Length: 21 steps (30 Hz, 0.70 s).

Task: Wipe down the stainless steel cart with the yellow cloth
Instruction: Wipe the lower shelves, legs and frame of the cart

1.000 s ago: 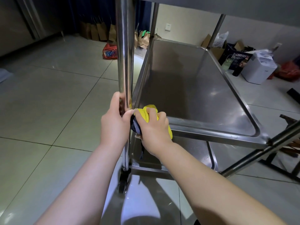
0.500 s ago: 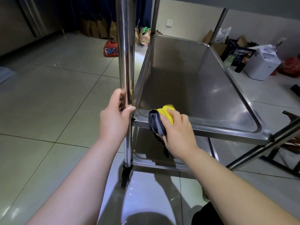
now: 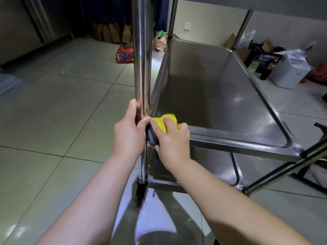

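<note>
Right hand grips a bunched yellow cloth, pressing it onto the near left corner of the steel cart's middle shelf. Left hand clasps the upright cart post just beside it.

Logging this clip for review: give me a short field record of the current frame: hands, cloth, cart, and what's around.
left hand: grips the cart's upright post
right hand: holds the cloth, pressed to the near left corner of the middle shelf
cloth: yellow, with a grey side
lower shelf: visible below
floor: paper bags, red pack, white bin
</note>
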Motion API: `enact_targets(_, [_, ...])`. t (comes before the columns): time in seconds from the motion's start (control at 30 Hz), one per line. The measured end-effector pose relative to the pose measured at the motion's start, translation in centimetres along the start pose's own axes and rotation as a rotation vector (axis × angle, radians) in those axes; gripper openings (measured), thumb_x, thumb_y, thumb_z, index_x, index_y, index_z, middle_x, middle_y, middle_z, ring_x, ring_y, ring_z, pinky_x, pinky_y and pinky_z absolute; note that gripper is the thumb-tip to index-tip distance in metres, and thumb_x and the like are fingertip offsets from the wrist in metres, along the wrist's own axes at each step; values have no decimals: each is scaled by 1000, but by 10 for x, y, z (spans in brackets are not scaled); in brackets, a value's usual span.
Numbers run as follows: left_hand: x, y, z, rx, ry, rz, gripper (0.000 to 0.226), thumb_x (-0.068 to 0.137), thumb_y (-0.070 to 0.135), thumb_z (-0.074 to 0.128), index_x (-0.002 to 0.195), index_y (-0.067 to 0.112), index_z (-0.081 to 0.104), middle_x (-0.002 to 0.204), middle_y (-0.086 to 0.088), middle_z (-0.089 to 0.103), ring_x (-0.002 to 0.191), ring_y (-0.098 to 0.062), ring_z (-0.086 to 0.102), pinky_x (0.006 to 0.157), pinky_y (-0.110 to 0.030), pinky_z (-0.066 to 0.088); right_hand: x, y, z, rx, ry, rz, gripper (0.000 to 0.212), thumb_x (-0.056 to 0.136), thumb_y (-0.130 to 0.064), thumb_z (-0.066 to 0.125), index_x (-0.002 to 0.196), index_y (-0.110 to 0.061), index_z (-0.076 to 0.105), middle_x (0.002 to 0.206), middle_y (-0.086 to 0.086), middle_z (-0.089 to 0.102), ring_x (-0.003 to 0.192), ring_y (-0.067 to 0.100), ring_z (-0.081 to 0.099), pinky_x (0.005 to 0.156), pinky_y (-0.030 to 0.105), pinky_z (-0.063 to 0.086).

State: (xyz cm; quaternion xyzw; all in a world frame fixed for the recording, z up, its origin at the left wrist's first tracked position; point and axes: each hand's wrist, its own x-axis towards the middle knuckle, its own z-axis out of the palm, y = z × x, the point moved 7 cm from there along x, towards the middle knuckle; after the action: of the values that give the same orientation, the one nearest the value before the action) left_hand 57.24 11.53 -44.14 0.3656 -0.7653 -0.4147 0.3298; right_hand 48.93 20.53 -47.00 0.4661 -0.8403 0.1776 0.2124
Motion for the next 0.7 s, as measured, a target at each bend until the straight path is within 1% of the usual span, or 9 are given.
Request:
enact_targets(0.1, [1,0,-1,-10,-5,2,54,92,22,56,141,30,34,92,13,62,82,-11,51,61,-5,30,-5,7,4,-64,-3,-40,71,51,-19,86,118,-21,64,115,9,60,69,32,47,59,34,40])
enact_targets(0.2, [2,0,-1,-8,3,19,39,90,20,57,125,29,44,89,7,67,78,-14,58,58,1,34,-8,15,5,-78,-40,-74,69,53,-20,85,118,-16,62,119,11,58,73,32,49,60,36,41])
enact_targets(0.27, [2,-1,-1,1,10,30,29,89,18,58,114,28,46,86,8,67,78,-14,60,59,-1,37,-10,20,2,-73,-55,-82,67,55,-22,85,117,-14,61,120,12,57,75,33,50,61,37,43])
enact_targets(0.3, [2,0,-1,1,9,35,28,89,18,58,112,29,45,85,8,66,79,-14,61,60,-2,37,-11,24,0,-72,-56,-80,67,54,-22,85,116,-14,61,120,12,57,76,33,50,62,38,44])
enact_targets(0.43, [0,1,-1,-29,0,31,34,90,18,59,117,33,46,90,8,67,86,-11,63,67,-3,39,-19,47,-10,-85,-52,-58,69,51,-20,87,114,-13,61,119,12,57,79,34,52,64,39,47])
enact_targets(0.57, [-2,4,-2,-40,7,32,33,90,16,59,114,35,47,89,10,66,85,-7,63,68,-5,38,-31,77,-25,-119,-56,-6,71,49,-18,87,115,-13,61,120,12,56,83,35,52,68,40,49])
enact_targets(0.7, [-5,6,-2,-31,19,25,37,91,16,58,119,36,45,87,17,62,79,5,56,64,0,32,-47,119,-47,-158,-77,64,74,49,-18,88,117,-12,60,119,14,56,87,39,53,71,43,50])
